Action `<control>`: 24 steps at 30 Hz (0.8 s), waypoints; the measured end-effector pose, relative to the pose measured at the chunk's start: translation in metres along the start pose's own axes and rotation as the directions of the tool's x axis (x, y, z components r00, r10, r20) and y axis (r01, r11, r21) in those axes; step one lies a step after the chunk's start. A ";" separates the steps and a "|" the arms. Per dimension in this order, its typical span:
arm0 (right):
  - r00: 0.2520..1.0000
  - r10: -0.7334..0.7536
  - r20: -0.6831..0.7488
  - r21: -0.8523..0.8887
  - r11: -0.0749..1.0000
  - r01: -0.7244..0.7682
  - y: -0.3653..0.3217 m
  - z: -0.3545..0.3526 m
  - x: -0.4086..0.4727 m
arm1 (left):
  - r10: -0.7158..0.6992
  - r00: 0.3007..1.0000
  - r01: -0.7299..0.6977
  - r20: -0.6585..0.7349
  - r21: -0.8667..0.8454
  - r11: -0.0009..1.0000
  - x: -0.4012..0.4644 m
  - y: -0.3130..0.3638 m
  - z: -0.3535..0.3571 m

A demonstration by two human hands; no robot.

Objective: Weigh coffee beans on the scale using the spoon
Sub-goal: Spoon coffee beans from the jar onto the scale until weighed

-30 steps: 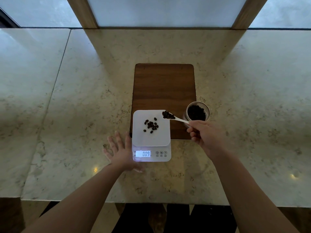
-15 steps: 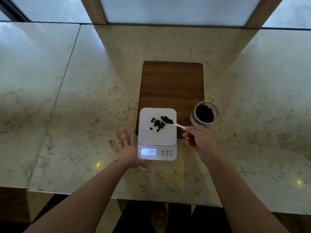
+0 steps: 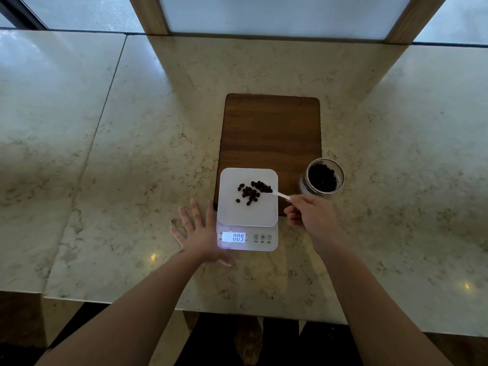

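Note:
A white digital scale [image 3: 248, 215] sits at the near end of a wooden board, its lit display [image 3: 234, 237] reading 0.09. Several dark coffee beans [image 3: 247, 194] lie on its platform. My right hand [image 3: 313, 215] pinches the handle of a small white spoon [image 3: 280, 194]; its bowl, loaded with beans, hovers over the platform's right part, just beside the pile. My left hand [image 3: 196, 233] lies flat on the counter with fingers spread, touching the scale's left side. A glass jar [image 3: 323, 178] of beans stands right of the scale.
The brown wooden board [image 3: 272, 133] lies on a marble counter [image 3: 132, 154] and extends away from the scale. A counter seam runs down the left. The near counter edge is just below my forearms. Wooden window posts rise at the back.
My right hand carried the loaded spoon left from near the jar to over the scale platform, beside the bean pile. The left hand stayed put. The display still reads 0.09.

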State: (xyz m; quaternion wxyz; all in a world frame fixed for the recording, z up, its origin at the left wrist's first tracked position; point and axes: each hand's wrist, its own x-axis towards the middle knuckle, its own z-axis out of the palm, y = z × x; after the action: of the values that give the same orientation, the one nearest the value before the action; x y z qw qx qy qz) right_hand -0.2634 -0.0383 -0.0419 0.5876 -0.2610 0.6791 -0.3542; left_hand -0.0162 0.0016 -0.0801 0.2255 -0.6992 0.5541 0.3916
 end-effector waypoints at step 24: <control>0.604 -0.745 0.283 -0.654 0.311 0.690 0.012 0.012 -0.032 | 0.008 1.000 -0.008 -0.007 -0.025 1.000 -0.004 0.002 -0.001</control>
State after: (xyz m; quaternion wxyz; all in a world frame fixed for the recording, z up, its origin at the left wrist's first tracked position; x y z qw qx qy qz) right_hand -0.2457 -0.0079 -0.0326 0.1938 -0.7255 0.5908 -0.2952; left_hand -0.0180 0.0025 -0.0760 0.2133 -0.7010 0.5528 0.3969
